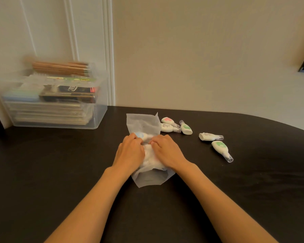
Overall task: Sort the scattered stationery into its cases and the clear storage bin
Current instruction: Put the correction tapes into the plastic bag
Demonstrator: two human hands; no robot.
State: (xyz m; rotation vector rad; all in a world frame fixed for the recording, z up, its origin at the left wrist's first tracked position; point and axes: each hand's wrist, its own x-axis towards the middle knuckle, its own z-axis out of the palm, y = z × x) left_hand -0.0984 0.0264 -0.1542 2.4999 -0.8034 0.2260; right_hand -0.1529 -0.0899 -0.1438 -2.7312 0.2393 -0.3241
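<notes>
I see left hand point(130, 151) and right hand point(167, 150) with curled fingers gripping the translucent pouch point(144, 123) on the black table point(60, 163); five correction tapes point(186, 128) loose beside it.

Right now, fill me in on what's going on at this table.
A person is working both hands on a translucent white pouch lying on the dark table. The left hand and right hand have fingers curled into its middle, where small white items show through. Five correction tape dispensers lie loose to the pouch's right. At far left, the clear storage bin already holds stacked packs, with pencils on top.
</notes>
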